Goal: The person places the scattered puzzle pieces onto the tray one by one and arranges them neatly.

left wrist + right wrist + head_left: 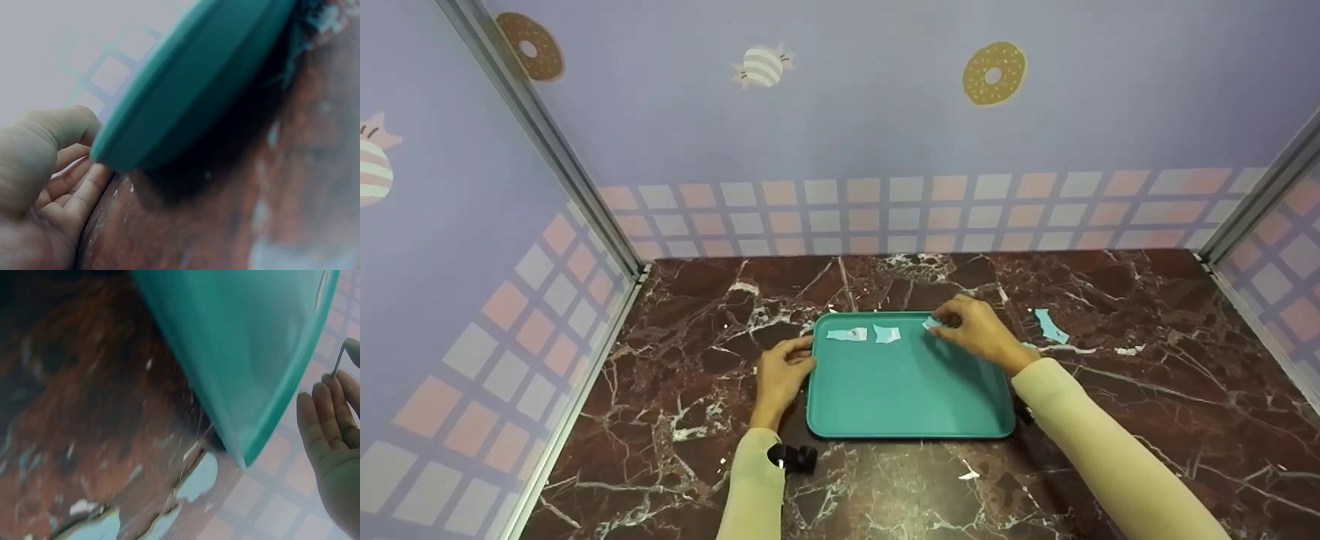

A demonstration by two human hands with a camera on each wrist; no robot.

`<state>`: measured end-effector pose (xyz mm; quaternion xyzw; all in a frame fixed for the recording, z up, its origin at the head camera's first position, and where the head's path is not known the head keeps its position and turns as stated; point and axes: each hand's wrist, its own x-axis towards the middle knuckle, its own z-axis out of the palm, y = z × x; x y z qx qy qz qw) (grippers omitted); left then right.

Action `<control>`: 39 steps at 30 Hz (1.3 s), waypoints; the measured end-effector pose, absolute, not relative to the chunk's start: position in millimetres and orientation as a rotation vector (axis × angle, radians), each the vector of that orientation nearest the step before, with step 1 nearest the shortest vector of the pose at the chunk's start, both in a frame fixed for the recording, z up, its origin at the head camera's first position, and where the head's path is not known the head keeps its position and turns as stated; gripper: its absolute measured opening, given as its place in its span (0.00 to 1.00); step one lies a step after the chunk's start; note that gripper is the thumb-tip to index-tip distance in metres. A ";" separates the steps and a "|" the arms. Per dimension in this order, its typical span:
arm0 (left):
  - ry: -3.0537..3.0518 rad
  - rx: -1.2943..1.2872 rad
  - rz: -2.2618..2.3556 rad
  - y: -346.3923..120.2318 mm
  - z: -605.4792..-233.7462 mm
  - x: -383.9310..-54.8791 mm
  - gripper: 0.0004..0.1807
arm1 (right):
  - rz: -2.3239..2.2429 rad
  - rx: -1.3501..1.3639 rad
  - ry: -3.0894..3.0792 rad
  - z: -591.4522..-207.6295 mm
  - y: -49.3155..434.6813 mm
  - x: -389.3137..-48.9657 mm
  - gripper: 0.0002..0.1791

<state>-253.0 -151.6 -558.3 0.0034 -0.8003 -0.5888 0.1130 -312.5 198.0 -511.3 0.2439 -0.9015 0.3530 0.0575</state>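
A teal tray (911, 397) lies on the dark marbled tabletop. My left hand (781, 371) holds its left rim, the thumb (79, 124) on one side and fingers on the other. Over the tray's far right part, my right hand (979, 330) pinches a small light-blue piece of paper (931, 324) between thumb and fingers. Seen edge-on in the right wrist view, this piece (338, 361) is a thin sliver. Two torn light-blue and white pieces, one longer (847, 334) and one shorter (886, 334), lie side by side near the tray's far edge.
To the right of the tray, a torn light-blue piece (1050, 326) lies on the marbled table (1147, 435). A small white scrap (969, 475) is in front of the tray. Patterned walls (877, 135) enclose the back and both sides.
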 end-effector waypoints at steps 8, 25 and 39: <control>-2.344 0.012 -1.726 -150.8 -557.7 -253.0 0.18 | 1.045 0.748 -2.769 -512.2 189.7 -317.4 0.12; -2.326 0.016 -1.746 -149.4 -560.0 -254.6 0.19 | 0.987 0.692 -2.850 -519.5 173.4 -315.4 0.13; -2.326 0.033 -1.748 -150.4 -559.5 -254.8 0.19 | 1.065 0.820 -2.924 -515.0 182.7 -318.5 0.15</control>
